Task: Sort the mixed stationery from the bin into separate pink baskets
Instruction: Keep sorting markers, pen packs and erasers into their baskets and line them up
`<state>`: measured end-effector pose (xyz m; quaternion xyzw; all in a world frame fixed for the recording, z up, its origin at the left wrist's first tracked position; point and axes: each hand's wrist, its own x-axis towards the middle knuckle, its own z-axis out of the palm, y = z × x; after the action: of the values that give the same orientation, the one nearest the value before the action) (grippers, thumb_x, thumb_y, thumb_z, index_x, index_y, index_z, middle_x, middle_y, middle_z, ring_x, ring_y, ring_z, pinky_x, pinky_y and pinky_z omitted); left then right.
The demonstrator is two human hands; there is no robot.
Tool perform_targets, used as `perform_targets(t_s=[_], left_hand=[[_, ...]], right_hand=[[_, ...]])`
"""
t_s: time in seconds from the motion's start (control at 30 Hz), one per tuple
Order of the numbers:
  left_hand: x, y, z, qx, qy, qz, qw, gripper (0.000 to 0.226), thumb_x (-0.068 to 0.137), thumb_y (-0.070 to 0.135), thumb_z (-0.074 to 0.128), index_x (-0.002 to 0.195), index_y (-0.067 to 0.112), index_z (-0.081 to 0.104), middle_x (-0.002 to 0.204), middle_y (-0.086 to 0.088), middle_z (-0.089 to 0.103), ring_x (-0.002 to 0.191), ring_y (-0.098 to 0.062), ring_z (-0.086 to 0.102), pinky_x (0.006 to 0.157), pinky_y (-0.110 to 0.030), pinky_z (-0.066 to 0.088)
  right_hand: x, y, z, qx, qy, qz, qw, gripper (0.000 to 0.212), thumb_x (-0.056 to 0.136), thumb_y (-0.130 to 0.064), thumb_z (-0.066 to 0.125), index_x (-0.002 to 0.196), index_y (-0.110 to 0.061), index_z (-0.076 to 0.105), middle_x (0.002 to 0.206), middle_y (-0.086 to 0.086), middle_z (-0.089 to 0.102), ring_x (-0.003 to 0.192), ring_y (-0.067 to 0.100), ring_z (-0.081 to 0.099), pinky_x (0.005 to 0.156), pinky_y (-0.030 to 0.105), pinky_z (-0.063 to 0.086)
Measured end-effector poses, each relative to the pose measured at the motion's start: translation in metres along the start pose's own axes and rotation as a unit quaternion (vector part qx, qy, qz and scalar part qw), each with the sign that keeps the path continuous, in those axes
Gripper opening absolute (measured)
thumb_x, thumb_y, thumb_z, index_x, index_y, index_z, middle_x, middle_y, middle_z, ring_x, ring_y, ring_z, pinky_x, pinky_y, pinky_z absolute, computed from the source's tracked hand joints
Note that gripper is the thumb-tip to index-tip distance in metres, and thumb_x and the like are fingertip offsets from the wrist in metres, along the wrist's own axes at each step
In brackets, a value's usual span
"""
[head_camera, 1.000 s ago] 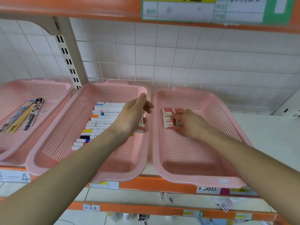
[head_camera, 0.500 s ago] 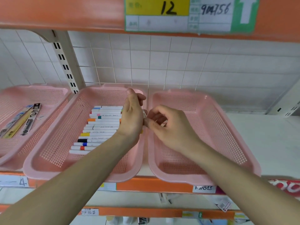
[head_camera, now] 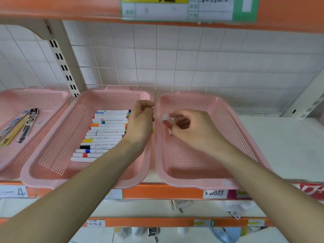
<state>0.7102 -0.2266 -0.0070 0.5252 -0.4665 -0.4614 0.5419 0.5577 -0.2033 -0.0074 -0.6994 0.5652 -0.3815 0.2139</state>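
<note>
My right hand [head_camera: 196, 130] pinches a small red and white eraser [head_camera: 167, 121] over the back left part of the right pink basket [head_camera: 192, 185]. My left hand [head_camera: 140, 123] hovers over the right side of the middle pink basket [head_camera: 52, 179], fingers curled around small stationery pieces; only a yellow tip [head_camera: 152, 131] shows below the palm. A row of white markers with coloured caps [head_camera: 105, 134] lies in the middle basket. The right basket's floor near me is bare; the part under my right hand is hidden.
A third pink basket [head_camera: 10, 169] at the left holds packaged pens [head_camera: 26, 125]. All baskets stand on an orange-edged shelf [head_camera: 163, 192] against a white tiled wall. A slotted upright post [head_camera: 63, 67] rises behind the baskets. Bare white shelf surface [head_camera: 280, 146] lies right of the baskets.
My right hand left the erasers in the right basket, met my left hand at the basket edge, and now holds an eraser over the right basket. My left hand curled up.
</note>
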Motion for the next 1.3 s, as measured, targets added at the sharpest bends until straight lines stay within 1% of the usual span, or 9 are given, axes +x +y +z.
perform_targets(t_s=[0.2,0.37,0.5,0.6,0.7,0.83,0.93,1.1,1.3], left_hand=[[0.001,0.0,-0.021,0.072,-0.051,0.019,0.996,0.049,0.085,-0.011,0.033,0.101,0.028,0.058,0.105,-0.001,0.06,0.066,-0.011,0.058,0.04,-0.02,0.036],[0.0,0.0,-0.032,0.141,-0.133,0.075,0.978,0.069,0.09,-0.018,0.035,0.115,0.046,0.049,0.142,0.004,0.032,0.087,-0.003,0.073,0.06,-0.022,0.048],[0.005,-0.007,-0.043,0.133,-0.11,0.017,0.985,0.055,0.093,-0.014,0.046,0.133,0.024,0.045,0.134,0.002,0.047,0.087,-0.005,0.073,0.075,-0.02,0.056],[0.007,-0.01,-0.05,0.139,-0.107,-0.022,0.984,0.044,0.092,-0.01,0.054,0.131,0.012,0.05,0.117,0.001,0.066,0.086,-0.003,0.073,0.085,-0.026,0.056],[0.009,-0.01,-0.057,0.162,-0.109,-0.027,0.98,0.034,0.089,-0.004,0.062,0.118,0.013,0.062,0.102,0.002,0.074,0.085,-0.011,0.073,0.092,-0.038,0.054],[0.008,-0.004,-0.069,0.17,-0.092,-0.021,0.981,0.018,0.092,0.003,0.063,0.102,0.018,0.066,0.114,-0.002,0.067,0.075,-0.014,0.071,0.072,-0.031,0.061],[0.011,0.0,-0.085,0.181,-0.067,-0.018,0.981,0.009,0.094,0.006,0.062,0.095,0.014,0.065,0.102,-0.002,0.065,0.076,-0.018,0.065,0.043,-0.009,0.04],[0.024,0.0,-0.126,0.228,-0.055,-0.014,0.972,0.007,0.091,0.013,0.068,0.09,0.02,0.068,0.092,0.005,0.067,0.074,-0.012,0.066,0.056,-0.016,0.047],[0.035,0.005,-0.16,0.325,-0.088,0.052,0.94,0.005,0.089,0.02,0.074,0.089,0.024,0.071,0.083,0.01,0.067,0.07,-0.003,0.059,0.063,-0.016,0.047]], right_hand=[[0.019,0.038,-0.018,-0.216,-0.088,-0.033,0.972,0.023,0.08,-0.02,0.073,0.101,-0.011,0.074,0.095,0.002,0.069,0.085,0.017,0.064,0.079,0.031,0.052],[0.03,0.064,0.002,-0.305,-0.21,-0.059,0.927,0.026,0.086,-0.033,0.07,0.1,-0.012,0.074,0.1,0.002,0.058,0.089,0.019,0.059,0.081,0.032,0.049],[0.035,0.073,0.012,-0.334,-0.244,-0.05,0.909,0.014,0.086,-0.035,0.068,0.087,-0.02,0.07,0.084,-0.004,0.055,0.077,0.018,0.056,0.073,0.034,0.051],[0.042,0.075,0.016,-0.341,-0.229,-0.052,0.91,0.029,0.088,-0.031,0.067,0.065,-0.027,0.05,0.069,-0.01,0.049,0.068,0.016,0.055,0.063,0.029,0.044],[0.046,0.076,0.018,-0.348,-0.219,-0.058,0.91,0.024,0.087,-0.026,0.067,0.068,-0.023,0.053,0.072,-0.007,0.052,0.07,0.018,0.056,0.063,0.028,0.043],[0.043,0.073,0.019,-0.341,-0.205,-0.064,0.915,0.013,0.087,-0.028,0.066,0.082,-0.016,0.063,0.083,-0.002,0.06,0.079,0.022,0.06,0.069,0.035,0.05],[0.044,0.059,0.018,-0.311,-0.149,-0.084,0.935,0.017,0.09,-0.026,0.061,0.098,-0.013,0.067,0.095,-0.001,0.062,0.086,0.021,0.058,0.076,0.038,0.051],[0.05,0.02,0.033,-0.231,-0.049,-0.133,0.962,0.017,0.091,-0.022,0.06,0.104,-0.015,0.069,0.091,-0.008,0.06,0.086,0.015,0.057,0.074,0.031,0.047],[0.06,-0.014,0.064,-0.192,-0.043,-0.159,0.967,0.02,0.091,-0.022,0.061,0.108,-0.015,0.068,0.101,-0.008,0.062,0.093,0.014,0.058,0.081,0.035,0.05]])
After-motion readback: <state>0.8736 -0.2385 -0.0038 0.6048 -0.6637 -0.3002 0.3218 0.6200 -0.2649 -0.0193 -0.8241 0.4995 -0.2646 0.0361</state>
